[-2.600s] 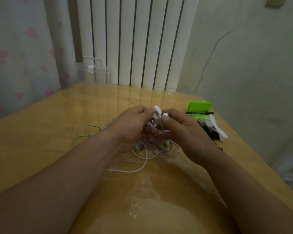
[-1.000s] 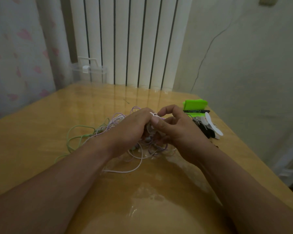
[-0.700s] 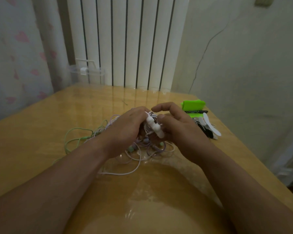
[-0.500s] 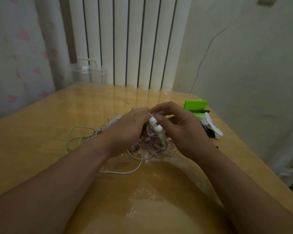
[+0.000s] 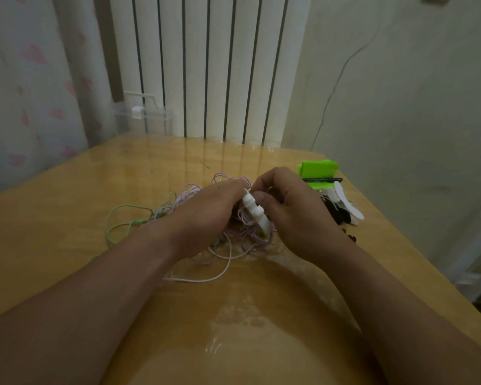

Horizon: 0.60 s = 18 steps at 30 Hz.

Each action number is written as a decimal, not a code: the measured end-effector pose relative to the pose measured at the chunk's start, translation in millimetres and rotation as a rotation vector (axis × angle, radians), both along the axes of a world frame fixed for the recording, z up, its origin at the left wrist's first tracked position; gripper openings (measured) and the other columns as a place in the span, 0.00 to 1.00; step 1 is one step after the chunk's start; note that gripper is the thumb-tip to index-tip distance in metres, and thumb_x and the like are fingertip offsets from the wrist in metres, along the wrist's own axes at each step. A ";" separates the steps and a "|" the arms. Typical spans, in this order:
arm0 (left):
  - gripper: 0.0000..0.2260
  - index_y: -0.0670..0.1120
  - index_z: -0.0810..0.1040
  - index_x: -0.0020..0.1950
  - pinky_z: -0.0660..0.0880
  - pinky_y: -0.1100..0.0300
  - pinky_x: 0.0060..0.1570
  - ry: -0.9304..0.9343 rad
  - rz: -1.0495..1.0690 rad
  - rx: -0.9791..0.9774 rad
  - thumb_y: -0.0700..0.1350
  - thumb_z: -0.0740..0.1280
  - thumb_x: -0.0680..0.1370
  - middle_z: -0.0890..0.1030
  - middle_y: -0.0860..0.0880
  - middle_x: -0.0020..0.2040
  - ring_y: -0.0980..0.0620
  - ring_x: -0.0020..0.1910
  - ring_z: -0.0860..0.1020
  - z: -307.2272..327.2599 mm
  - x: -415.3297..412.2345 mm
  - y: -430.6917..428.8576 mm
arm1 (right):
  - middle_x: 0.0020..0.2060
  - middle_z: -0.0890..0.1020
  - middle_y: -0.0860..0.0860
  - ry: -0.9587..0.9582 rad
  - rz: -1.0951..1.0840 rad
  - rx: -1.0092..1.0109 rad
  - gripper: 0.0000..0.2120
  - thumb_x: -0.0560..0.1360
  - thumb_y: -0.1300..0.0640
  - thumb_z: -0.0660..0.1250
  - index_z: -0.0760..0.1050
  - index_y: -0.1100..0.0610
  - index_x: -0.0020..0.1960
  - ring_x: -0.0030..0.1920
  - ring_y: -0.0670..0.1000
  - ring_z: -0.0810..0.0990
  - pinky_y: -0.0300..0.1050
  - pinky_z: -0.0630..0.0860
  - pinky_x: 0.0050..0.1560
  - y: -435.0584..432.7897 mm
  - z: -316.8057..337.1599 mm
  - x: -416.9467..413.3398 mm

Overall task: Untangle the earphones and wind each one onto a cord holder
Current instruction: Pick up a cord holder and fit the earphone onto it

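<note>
The left hand [image 5: 206, 215] and right hand [image 5: 292, 215] are brought together just above the tangle [image 5: 250, 237] of earphone cords, and a white cord holder [image 5: 254, 211] is held between them. The holder's upper end is gripped by the curled left fingers, while its side is pinched by the right thumb and fingers. How much cord is wound on it cannot be told, as the hands hide it.

A loop of white cord [image 5: 222, 270] is trailed on the worktop [image 5: 67, 204] on the near side of the tangle. Purple strands are seen knotted through the tangle itself, and a green cord [image 5: 122, 220] is spread to its left.

Trouble is judged likely if cord is drawn onto the holder while it is knotted. The purple and green strands could be dragged along, the knots pulled tighter, or an earbud strained at its joint. The holder could also be lost from so small a pinch.

To the right of the tangle a heap of spare white holders [image 5: 347, 204] and black holders [image 5: 338, 213] is laid. Beyond them a green case [image 5: 318, 173] with a black pen [image 5: 322, 179] across it is placed. Nothing is set between these and the hands. Far behind the tangle a clear plastic box [image 5: 143, 118] is stood before the radiator [image 5: 206, 65].
</note>
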<state>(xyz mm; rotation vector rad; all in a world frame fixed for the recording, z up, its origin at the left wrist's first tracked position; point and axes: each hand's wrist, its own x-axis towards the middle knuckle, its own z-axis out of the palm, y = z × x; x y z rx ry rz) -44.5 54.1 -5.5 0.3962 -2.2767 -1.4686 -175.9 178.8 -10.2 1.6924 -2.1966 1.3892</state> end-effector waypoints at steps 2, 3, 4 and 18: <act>0.10 0.48 0.79 0.47 0.71 0.29 0.66 0.015 -0.015 0.158 0.51 0.60 0.79 0.78 0.44 0.47 0.46 0.50 0.76 -0.2 -1.6 1.6 | 0.47 0.77 0.44 0.055 -0.004 -0.002 0.02 0.83 0.58 0.66 0.76 0.52 0.52 0.46 0.43 0.76 0.36 0.71 0.43 -1.0 -1.5 0.8; 0.11 0.47 0.80 0.45 0.72 0.29 0.65 0.020 -0.005 0.182 0.48 0.60 0.80 0.79 0.43 0.45 0.45 0.49 0.75 0.8 -1.5 2.8 | 0.47 0.77 0.44 0.072 -0.002 -0.005 0.02 0.83 0.58 0.66 0.76 0.53 0.52 0.46 0.44 0.76 0.38 0.72 0.44 -1.5 -2.0 1.0; 0.12 0.46 0.81 0.43 0.74 0.31 0.64 0.030 -0.001 0.237 0.45 0.60 0.81 0.80 0.43 0.43 0.44 0.48 0.76 2.3 -0.5 4.9 | 0.47 0.77 0.44 0.084 -0.001 -0.005 0.02 0.83 0.58 0.65 0.75 0.53 0.52 0.46 0.45 0.76 0.42 0.73 0.44 -1.9 -2.5 1.0; 0.16 0.33 0.78 0.53 0.81 0.45 0.59 0.110 -0.075 0.549 0.45 0.58 0.87 0.84 0.40 0.43 0.44 0.48 0.83 5.8 -5.6 6.8 | 0.45 0.77 0.46 0.093 -0.009 0.021 0.03 0.84 0.55 0.64 0.73 0.52 0.52 0.44 0.45 0.76 0.43 0.74 0.41 -0.5 -5.8 -4.4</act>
